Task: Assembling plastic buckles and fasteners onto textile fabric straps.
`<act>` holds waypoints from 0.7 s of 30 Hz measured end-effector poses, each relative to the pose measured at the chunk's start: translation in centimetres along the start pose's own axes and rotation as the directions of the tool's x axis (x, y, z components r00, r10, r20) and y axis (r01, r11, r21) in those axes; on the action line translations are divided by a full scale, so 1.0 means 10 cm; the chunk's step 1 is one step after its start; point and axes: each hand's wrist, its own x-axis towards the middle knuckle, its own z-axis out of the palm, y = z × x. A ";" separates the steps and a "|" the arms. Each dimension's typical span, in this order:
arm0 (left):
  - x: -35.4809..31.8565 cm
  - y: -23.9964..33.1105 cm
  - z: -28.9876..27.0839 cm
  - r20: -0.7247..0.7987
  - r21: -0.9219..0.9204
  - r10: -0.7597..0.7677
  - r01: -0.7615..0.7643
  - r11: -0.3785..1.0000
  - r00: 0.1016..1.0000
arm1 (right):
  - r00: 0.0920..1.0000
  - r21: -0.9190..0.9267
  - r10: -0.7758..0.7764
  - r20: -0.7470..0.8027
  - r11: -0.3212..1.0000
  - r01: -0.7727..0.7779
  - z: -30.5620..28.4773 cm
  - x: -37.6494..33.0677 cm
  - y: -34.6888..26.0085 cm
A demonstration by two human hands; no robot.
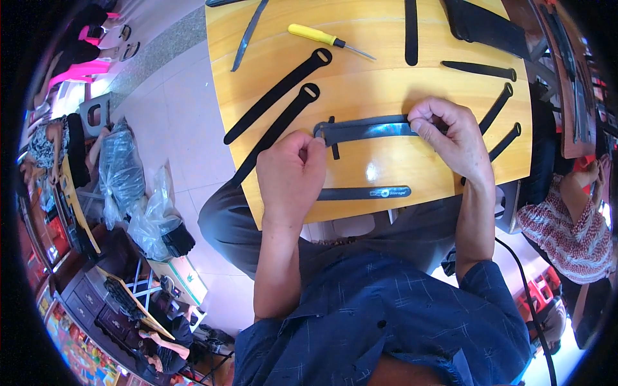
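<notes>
one dark, glossy strap [373, 131] is held over the table [380, 83], its left end pinched in the grip of the left hand [291, 172], its right end in that of the right hand [456, 134]; a yellow screwdriver [317, 34] is seen farther off.

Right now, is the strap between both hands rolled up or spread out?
Spread out: the shiny dark strap runs nearly straight from the left hand to the right hand.

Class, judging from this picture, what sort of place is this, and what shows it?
Probably a small shared workshop for handwork: black straps and a screwdriver lie on the table, plastic bags are off to the left, and other people are nearby.
</notes>
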 end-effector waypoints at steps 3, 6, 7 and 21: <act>0.00 0.01 0.01 -0.006 0.027 0.002 -0.001 1.000 1.000 | 1.000 -0.002 -0.006 0.003 1.000 0.006 0.00 0.00 0.01; -0.01 0.01 0.00 -0.005 0.036 -0.002 0.002 0.999 1.000 | 0.999 -0.011 -0.037 -0.010 0.999 0.037 0.02 0.00 0.01; 0.00 0.02 0.00 -0.007 0.037 -0.001 0.001 0.999 1.000 | 0.999 -0.004 -0.031 -0.011 1.000 0.031 0.02 0.00 0.02; 0.02 0.05 -0.01 0.008 0.158 0.036 -0.037 0.987 0.999 | 0.997 0.004 -0.056 -0.062 0.998 0.056 0.04 0.03 0.02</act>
